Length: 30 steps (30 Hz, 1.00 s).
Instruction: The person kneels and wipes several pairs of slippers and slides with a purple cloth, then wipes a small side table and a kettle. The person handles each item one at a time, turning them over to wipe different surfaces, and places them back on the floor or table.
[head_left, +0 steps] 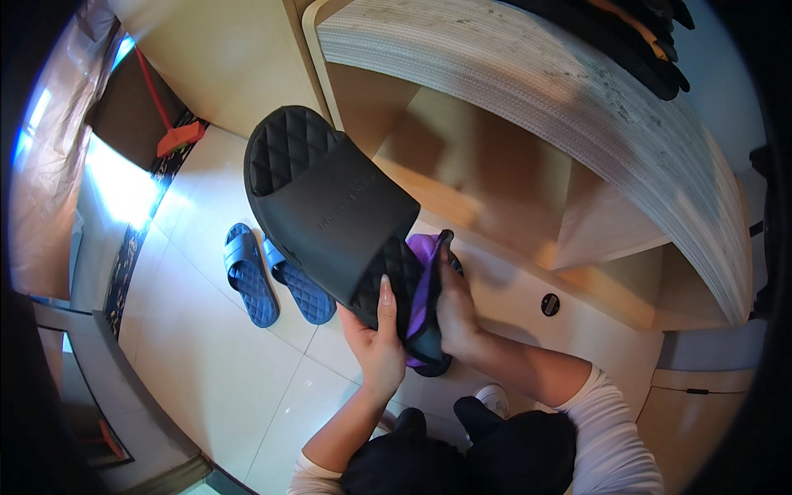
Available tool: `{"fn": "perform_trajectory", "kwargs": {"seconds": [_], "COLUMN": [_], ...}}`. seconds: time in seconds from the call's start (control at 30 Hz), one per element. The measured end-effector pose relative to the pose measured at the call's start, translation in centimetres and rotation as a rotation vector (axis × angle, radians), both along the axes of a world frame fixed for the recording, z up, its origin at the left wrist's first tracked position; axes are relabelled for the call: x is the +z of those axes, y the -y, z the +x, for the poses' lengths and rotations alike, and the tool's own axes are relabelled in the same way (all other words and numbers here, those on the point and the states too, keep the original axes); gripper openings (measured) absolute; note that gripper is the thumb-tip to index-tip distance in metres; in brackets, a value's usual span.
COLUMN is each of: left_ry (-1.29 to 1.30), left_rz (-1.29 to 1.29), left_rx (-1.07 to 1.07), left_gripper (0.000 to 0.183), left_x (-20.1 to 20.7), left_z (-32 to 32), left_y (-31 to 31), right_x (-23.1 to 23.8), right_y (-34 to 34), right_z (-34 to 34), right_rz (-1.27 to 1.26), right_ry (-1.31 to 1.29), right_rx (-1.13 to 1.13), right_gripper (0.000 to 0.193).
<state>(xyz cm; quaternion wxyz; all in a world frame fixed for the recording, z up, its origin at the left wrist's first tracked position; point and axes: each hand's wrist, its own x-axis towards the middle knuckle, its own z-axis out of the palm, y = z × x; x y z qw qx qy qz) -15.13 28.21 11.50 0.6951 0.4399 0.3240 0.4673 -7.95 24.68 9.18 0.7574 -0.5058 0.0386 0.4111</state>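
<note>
A black slide sandal (326,198) with a quilted footbed is held up in front of me, toe end pointing up and left. My left hand (375,342) grips its heel end from below, thumb lying on the footbed. My right hand (455,309) presses a purple and black cloth (422,289) against the heel edge of the sandal. Both hands sit close together over the floor beside a wooden shoe cabinet (495,190).
A pair of blue slide sandals (272,276) lies on the pale tiled floor (214,363) to the left. A red-handled broom (169,124) leans at the upper left. Dark items (652,41) rest on the cabinet's ribbed mat. A round black knob (550,304) is on the cabinet front.
</note>
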Motion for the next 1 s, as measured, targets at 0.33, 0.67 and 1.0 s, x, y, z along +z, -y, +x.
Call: {"fn": "perform_trajectory", "kwargs": {"seconds": [0.33, 0.67, 1.0], "left_ry": [-0.009, 0.041, -0.255], "left_rz": [0.040, -0.750, -0.374], "left_rx": [0.049, -0.359, -0.395], "left_gripper": [0.043, 0.039, 0.055], "left_x": [-1.5, -0.4, -0.8], "left_z": [0.0, -2.4, -1.6], "left_y": [-0.2, -0.2, -0.7], "right_x": [-3.4, -1.2, -6.3], "right_y": [-0.3, 1.8, 1.6], "right_z": [-1.6, 3.7, 0.4], "right_rz": [0.005, 0.740, 0.134], "right_ry": [-0.381, -0.311, 0.622], "right_rx": [-0.061, 0.495, 0.585], "right_gripper": [0.059, 0.049, 0.068]}}
